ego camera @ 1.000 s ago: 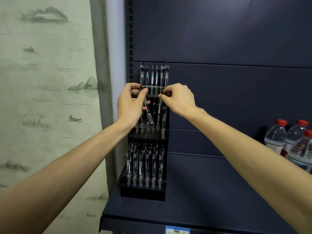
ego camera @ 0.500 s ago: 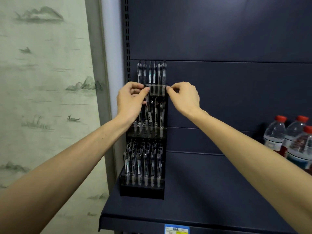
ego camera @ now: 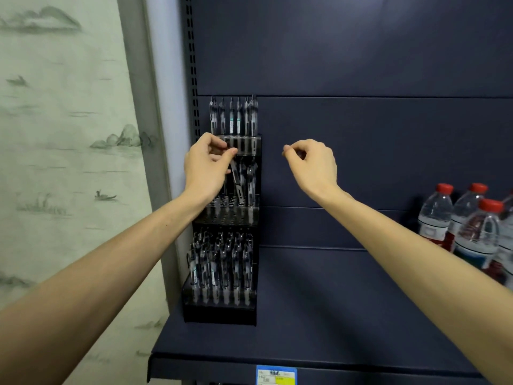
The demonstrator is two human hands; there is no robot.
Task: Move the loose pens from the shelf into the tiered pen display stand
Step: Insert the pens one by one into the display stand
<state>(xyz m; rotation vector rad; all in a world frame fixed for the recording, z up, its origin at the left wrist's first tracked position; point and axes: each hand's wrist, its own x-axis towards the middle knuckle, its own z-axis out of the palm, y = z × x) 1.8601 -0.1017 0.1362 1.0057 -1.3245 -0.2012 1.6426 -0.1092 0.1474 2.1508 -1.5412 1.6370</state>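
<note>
Stand (ego camera: 222, 312): black, 3 tiers, on shelf (ego camera: 333, 315) at far left, against back panel.
Pens (ego camera: 219, 270): bottom tier looks full; top tier has a row upright; mid tier partly filled, one pen (ego camera: 237, 182) leaning, not straight in its hole.
L hand (ego camera: 206, 165): at front of mid/top tier, fingers curled, thumb + forefinger pinched at the top tier's front edge, above the leaning pen. Can't tell whether it holds the pen's top or just touches the stand.
R hand (ego camera: 312, 162): in air right of stand, well apart from it, fingers curled, thumb + forefinger tips together, nothing seen in them.
Change: 0.5 s ago R hand's fingertips were at the stand's right edge by the top tier; now it has pulled off to the right. L hand stayed put. Leaning pen looks same as before.
Meaning: prob. R hand done steadying/seating, freed to fetch next pen. L hand left to straighten the leaner.
Loose pens: none visible on the shelf in view; task looks near its end, or rest are out of frame.
Also: bottles (ego camera: 466, 226) w/ red caps at shelf's right, price tag (ego camera: 276, 376) on front lip.
Risk: leaning pen may knock neighbours if pushed hard.
</note>
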